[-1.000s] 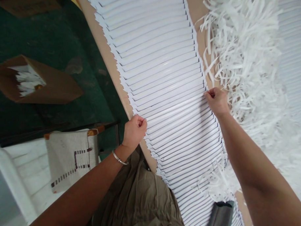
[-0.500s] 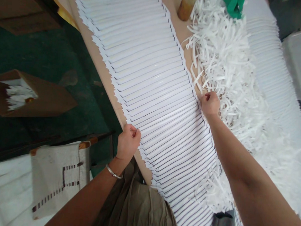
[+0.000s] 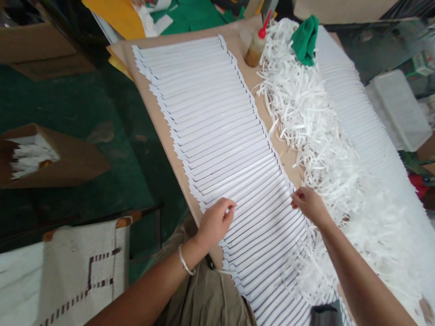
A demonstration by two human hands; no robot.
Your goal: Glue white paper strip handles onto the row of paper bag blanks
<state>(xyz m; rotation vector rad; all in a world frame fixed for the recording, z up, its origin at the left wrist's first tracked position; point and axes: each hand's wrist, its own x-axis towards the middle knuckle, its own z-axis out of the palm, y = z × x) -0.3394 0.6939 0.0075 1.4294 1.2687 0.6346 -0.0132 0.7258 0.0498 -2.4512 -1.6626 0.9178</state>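
Across the surface (image 3: 288,158), one long row of white slips (image 3: 218,130) overlaps in steps from the far end down past the person's front. Its left edge is jagged, leaving a thin tan margin beside the surface's rim; a wider tan gap parts its right edge from the heap of shreds (image 3: 328,138), closing toward the near end, where a loose tuft (image 3: 308,271) lies over the slips.

The left hand (image 3: 217,220) is over the row's left border, its grip narrow, thumb and finger drawn close. The right hand (image 3: 309,204) is at the right border, just beside the shreds, its grip narrow too. Whether either holds a slip, I cannot tell. Between the hands there is open room above the slips.

At the far end, a bottle (image 3: 256,51) stands near the gap and a green cloth (image 3: 305,40) lies on the heap. Left of the surface, floor (image 3: 131,174) stretches to a box (image 3: 75,163) and, nearer, a woven seat (image 3: 71,258).
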